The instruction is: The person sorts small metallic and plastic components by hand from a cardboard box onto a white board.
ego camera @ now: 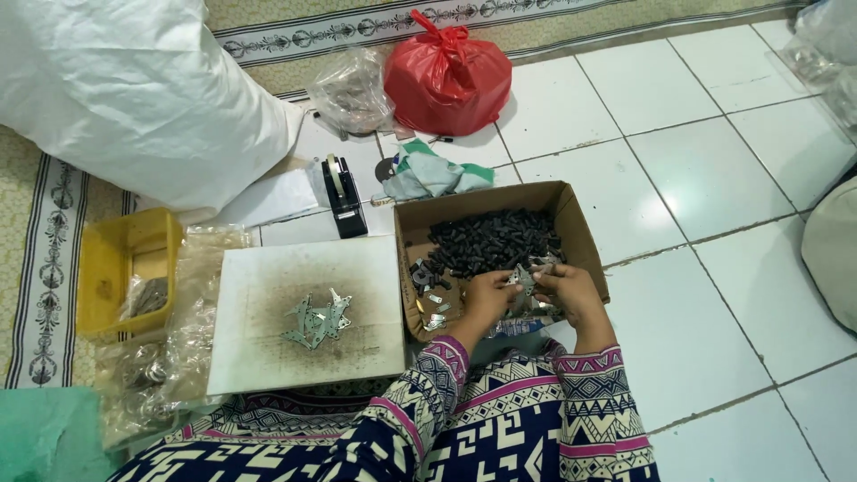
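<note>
Both hands over cardboard box

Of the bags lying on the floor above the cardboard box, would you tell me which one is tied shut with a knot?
The red plastic bag, knotted at its top. The clear plastic bag left of it shows no knot.

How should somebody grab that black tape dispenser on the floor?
Grip the tape dispenser across its narrow body, coming from above. It stands upright and is long and thin, with the roll at its far end, so fingers fit over both long sides near the middle.
</note>
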